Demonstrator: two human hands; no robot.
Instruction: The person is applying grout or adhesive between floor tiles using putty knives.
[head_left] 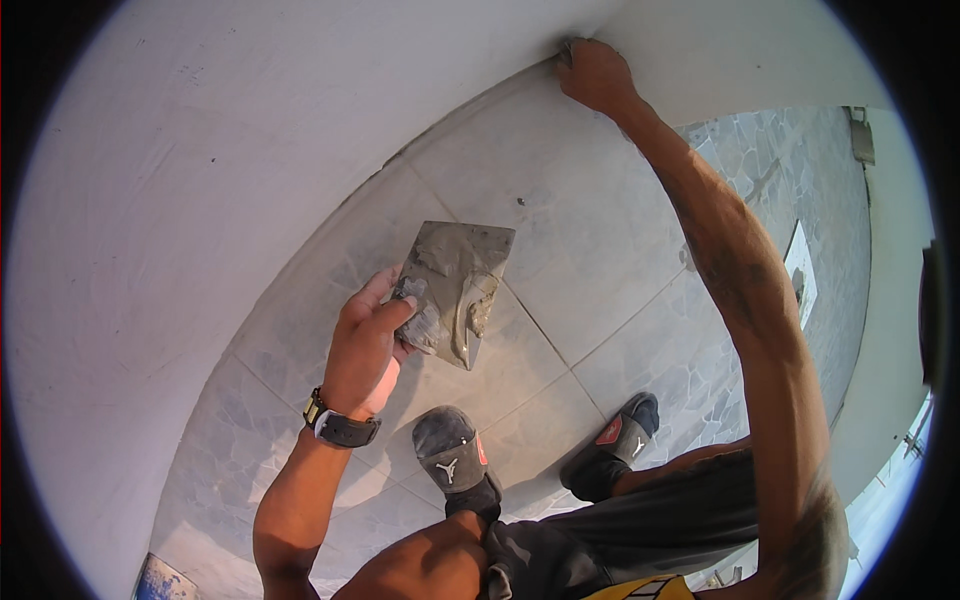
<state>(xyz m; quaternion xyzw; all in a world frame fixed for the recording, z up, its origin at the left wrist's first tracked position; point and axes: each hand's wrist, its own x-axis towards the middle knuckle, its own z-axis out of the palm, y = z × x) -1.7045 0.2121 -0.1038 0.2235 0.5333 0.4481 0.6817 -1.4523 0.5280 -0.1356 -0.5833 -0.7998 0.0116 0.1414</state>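
My left hand point(368, 340), with a watch on its wrist, grips a flat grey rectangular board point(488, 240) by its left edge, thumb on top. Wet grey mortar point(445, 265) is smeared and heaped over the board. Far off at the top, my right hand point(598, 76) is closed in the corner where the walls meet the tiled floor. A small dark bit shows at its fingers, too hidden to name. That hand is close against the base of the wall point(250, 130).
Large pale tiles point(540, 190) cover the floor below the wall. My sandalled feet point(448, 445) stand on them. A white flat piece point(800, 270) lies beyond my right arm, on stone-patterned floor. At the lower left stands part of a blue-and-white container point(165, 580).
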